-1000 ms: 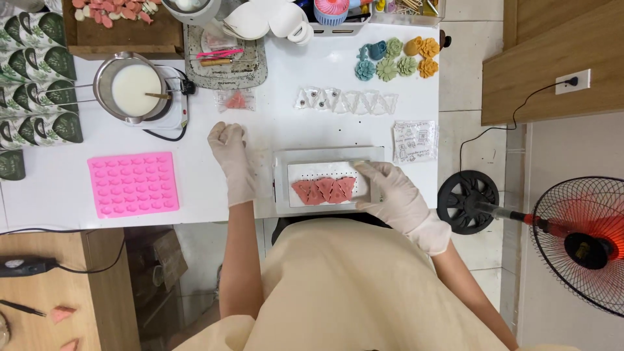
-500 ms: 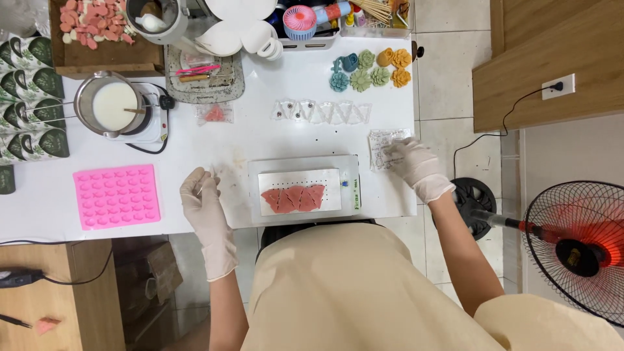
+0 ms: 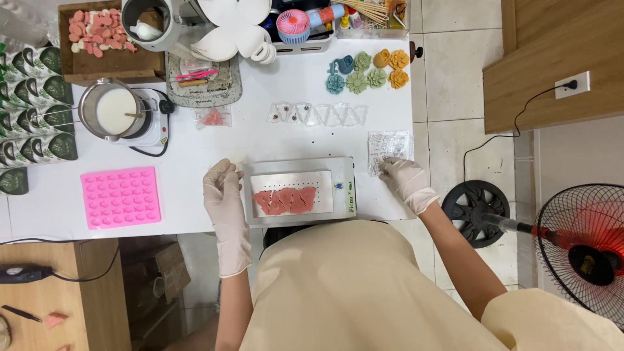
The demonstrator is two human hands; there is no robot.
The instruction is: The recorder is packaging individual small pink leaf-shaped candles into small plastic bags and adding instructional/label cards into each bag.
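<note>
A small clear plastic packet (image 3: 389, 145) at the white table's (image 3: 260, 140) right edge is touched by the gloved right hand (image 3: 404, 182), fingers loosely spread. The gloved left hand (image 3: 222, 190), fingers together and holding nothing, rests beside the flat silver scale (image 3: 299, 191) carrying pink heart-shaped pieces (image 3: 284, 200). A pink silicone mould (image 3: 121, 197) lies farther left; clear triangular bags (image 3: 318, 114) are lined up behind the scale.
</note>
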